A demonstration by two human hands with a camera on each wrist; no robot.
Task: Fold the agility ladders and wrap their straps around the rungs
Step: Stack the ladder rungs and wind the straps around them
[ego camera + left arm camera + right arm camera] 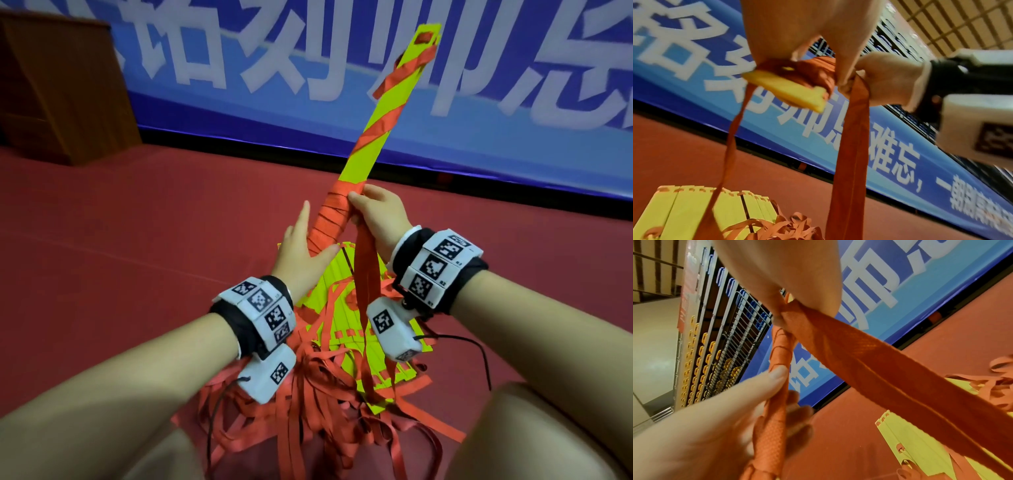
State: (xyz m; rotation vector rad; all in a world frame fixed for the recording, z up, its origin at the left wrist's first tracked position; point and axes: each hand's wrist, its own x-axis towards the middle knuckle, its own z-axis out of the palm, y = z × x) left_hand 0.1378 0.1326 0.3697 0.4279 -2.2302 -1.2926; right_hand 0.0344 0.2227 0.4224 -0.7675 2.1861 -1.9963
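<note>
A bundle of yellow rungs (376,126) slants up and away from me, spiralled with orange strap and tightly wound at its lower part (329,219). My left hand (301,246) grips that wound lower part between thumb and fingers; the right wrist view shows its fingers (774,378) around the bundle (777,402). My right hand (376,212) pinches the strap (367,274) against the bundle's right edge, and the loose strap (869,356) hangs down from it to the floor. The left wrist view shows the bundle's yellow end (797,91) and the hanging strap (851,146).
Below my hands lies a pile of more yellow rungs (342,308) in a tangle of orange straps (308,411) on the red floor (120,222). A wooden cabinet (58,85) stands back left before a blue banner (239,85). My knees (548,438) flank the pile.
</note>
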